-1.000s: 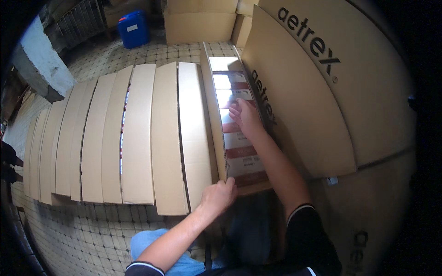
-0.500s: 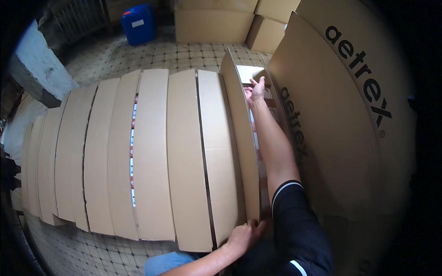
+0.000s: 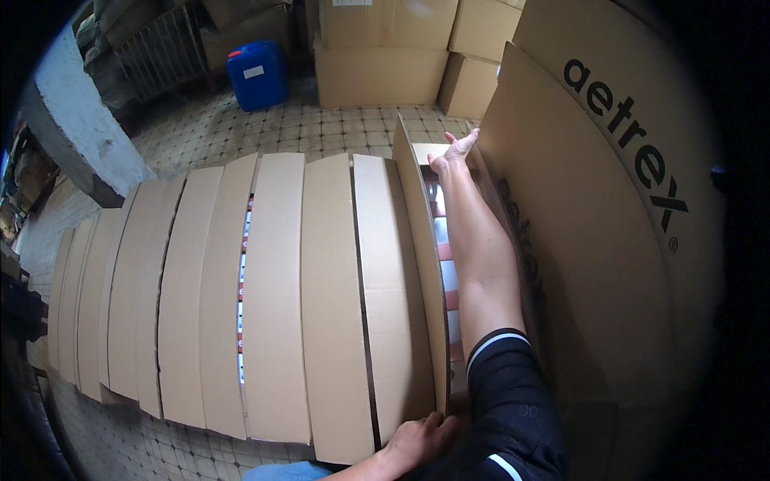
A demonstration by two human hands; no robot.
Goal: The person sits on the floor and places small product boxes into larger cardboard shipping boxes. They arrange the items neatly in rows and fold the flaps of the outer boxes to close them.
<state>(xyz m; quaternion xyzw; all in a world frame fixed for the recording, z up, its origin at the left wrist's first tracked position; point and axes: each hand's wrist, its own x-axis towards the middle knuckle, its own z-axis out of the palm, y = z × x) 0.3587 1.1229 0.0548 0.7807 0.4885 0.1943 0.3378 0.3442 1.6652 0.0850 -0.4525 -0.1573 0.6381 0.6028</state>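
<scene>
An open cardboard carton (image 3: 423, 256) stands in front of me, its long left flap upright. Inside lies a row of white and red-brown boxes (image 3: 446, 276). My right hand (image 3: 455, 151) is at the carton's far end, fingers spread beside the short end flap (image 3: 431, 150); whether it touches that flap, I cannot tell. At the near end, my left hand (image 3: 417, 442) is closed around the bottom corner of the long flap, with some fingertips hidden. The carton's tall right flap (image 3: 577, 208), printed with black letters, rises to the right of my right arm.
Several cartons with folded-down flaps (image 3: 273, 297) stand in a row to the left. A blue jerrycan (image 3: 258, 76) and stacked cartons (image 3: 381, 76) are at the back. A concrete pillar (image 3: 80, 120) stands at the far left on the tiled floor (image 3: 329, 132).
My right hand has shifted up and right, out toward the far end flap, with its fingers spreading. The left hand keeps its hold. The view has tilted, so the scene sits lower.
</scene>
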